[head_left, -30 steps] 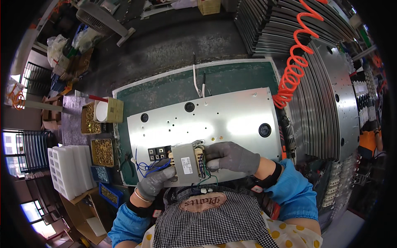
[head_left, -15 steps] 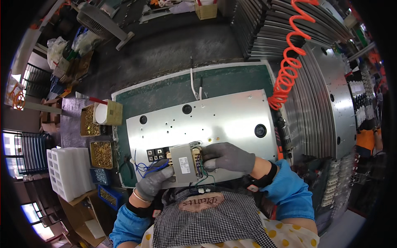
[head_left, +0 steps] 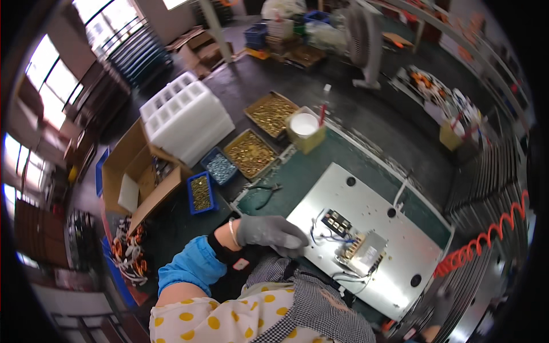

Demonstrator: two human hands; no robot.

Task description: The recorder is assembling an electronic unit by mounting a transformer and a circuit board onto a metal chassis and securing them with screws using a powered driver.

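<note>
A boxy metal transformer (head_left: 372, 251) with a white label and terminal strips along its sides lies on the silver metal panel (head_left: 326, 191). Beside it sits a black terminal block (head_left: 336, 223), with blue wires (head_left: 320, 235) trailing between the two. My left hand (head_left: 273, 233), in a grey glove, hovers by the panel's near left edge, its fingers loosely curved and nothing visible in them. Past the panel's right end, my right hand (head_left: 442, 304) is dark and blurred, so its fingers cannot be made out. Black-handled pliers (head_left: 266, 194) rest on the green bench top.
Left of the panel stand two trays of brass-coloured fasteners (head_left: 250, 154), a small blue bin of silver parts (head_left: 219, 166) and a blue bin of small screws (head_left: 200, 193). White foam blocks (head_left: 189, 123) and an open carton (head_left: 140, 171) lie beyond. A red coiled hose (head_left: 486, 240) hangs at right.
My view has swung left toward the bins. Both hands have come off the transformer, which stays on the panel. The left hand is at the panel's edge, the right beyond its right end.
</note>
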